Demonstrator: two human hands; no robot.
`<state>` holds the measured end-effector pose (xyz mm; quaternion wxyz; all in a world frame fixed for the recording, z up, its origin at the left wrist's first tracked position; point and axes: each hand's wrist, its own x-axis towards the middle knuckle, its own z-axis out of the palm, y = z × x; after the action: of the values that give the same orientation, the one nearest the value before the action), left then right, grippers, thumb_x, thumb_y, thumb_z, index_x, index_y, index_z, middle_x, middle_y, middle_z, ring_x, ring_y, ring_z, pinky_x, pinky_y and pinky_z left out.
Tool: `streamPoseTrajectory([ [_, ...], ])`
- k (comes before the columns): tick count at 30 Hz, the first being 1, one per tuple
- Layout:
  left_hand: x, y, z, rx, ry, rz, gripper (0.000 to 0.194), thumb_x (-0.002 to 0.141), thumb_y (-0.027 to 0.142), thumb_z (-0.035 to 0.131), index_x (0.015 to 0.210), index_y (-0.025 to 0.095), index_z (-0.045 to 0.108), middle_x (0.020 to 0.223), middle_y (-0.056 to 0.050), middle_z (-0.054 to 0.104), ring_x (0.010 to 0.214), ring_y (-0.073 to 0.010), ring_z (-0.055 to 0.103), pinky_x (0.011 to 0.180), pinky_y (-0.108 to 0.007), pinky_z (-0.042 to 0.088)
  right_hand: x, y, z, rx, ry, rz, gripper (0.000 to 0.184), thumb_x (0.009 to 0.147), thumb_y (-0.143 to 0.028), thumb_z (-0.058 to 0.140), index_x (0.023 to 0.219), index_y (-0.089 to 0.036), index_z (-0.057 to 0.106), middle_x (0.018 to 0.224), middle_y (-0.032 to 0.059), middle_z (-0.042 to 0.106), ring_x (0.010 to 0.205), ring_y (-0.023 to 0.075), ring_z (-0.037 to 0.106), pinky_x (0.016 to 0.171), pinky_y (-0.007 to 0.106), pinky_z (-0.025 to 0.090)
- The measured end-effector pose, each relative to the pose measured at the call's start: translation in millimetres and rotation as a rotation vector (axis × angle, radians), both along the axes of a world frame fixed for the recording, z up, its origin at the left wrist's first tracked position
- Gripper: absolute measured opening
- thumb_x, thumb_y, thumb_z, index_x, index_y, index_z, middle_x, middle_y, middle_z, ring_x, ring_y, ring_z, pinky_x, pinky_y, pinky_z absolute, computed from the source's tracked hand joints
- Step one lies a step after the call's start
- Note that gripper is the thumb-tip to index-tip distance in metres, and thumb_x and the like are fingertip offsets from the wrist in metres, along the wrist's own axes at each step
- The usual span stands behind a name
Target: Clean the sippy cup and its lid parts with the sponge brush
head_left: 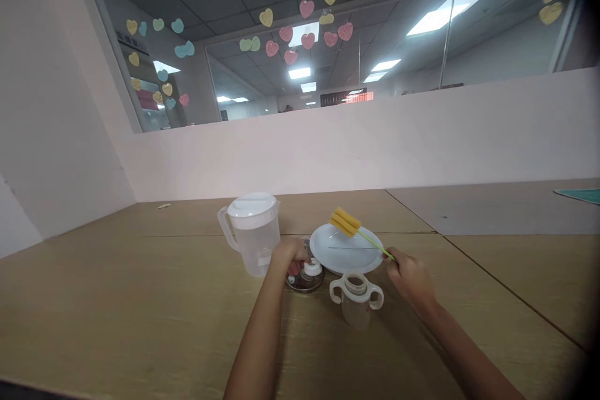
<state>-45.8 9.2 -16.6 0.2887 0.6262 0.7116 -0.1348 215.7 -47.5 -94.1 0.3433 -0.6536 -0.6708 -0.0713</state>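
My right hand is closed round the thin green handle of a bottle brush with a yellow sponge head. The sponge is held over a white bowl. My left hand reaches down to a small round metal tray, its fingers curled beside a white bottle top. What those fingers hold, if anything, is hidden. In front of the bowl stands a clear baby bottle, open at the top, with two white side handles.
A clear plastic pitcher with a white lid stands behind and left of my left hand. Everything rests on a wooden table with seams between its panels. A green item lies at the far right, near the wall.
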Motion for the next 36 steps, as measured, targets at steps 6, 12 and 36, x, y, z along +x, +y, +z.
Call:
streamPoseTrajectory([
  [6, -4.9, 5.5, -8.7, 0.007, -0.058, -0.009, 0.024, 0.082, 0.031, 0.051, 0.081, 0.010, 0.061, 0.081, -0.013, 0.071, 0.068, -0.0209, 0.068, 0.056, -0.029, 0.056, -0.2, 0.4, -0.5, 0.032, 0.015, 0.007, 0.031, 0.073, -0.009, 0.039, 0.087, -0.017, 0.066, 0.071, 0.0058, 0.068, 0.055, 0.0134, 0.053, 0.052, 0.023, 0.025],
  [12, -7.6, 6.1, -4.5, 0.041, -0.111, -0.049, 0.017, 0.079, 0.026, 0.056, 0.086, 0.012, 0.060, 0.077, -0.009, 0.071, 0.065, -0.0171, 0.067, 0.056, -0.025, 0.056, -0.6, -0.6, 0.8, 0.002, 0.018, 0.012, 0.031, 0.075, -0.011, 0.038, 0.088, -0.017, 0.066, 0.072, 0.0064, 0.068, 0.057, 0.0139, 0.055, 0.052, 0.023, 0.025],
  [36, -6.0, 7.0, -8.6, -0.051, -0.148, -0.096, 0.019, 0.085, 0.025, 0.045, 0.086, 0.011, 0.057, 0.086, -0.013, 0.072, 0.074, -0.0203, 0.069, 0.056, -0.026, 0.057, -0.6, -1.1, 1.2, 0.000, 0.015, 0.010, 0.033, 0.074, -0.010, 0.038, 0.091, -0.017, 0.065, 0.076, 0.0072, 0.069, 0.059, 0.0150, 0.056, 0.052, 0.023, 0.025],
])
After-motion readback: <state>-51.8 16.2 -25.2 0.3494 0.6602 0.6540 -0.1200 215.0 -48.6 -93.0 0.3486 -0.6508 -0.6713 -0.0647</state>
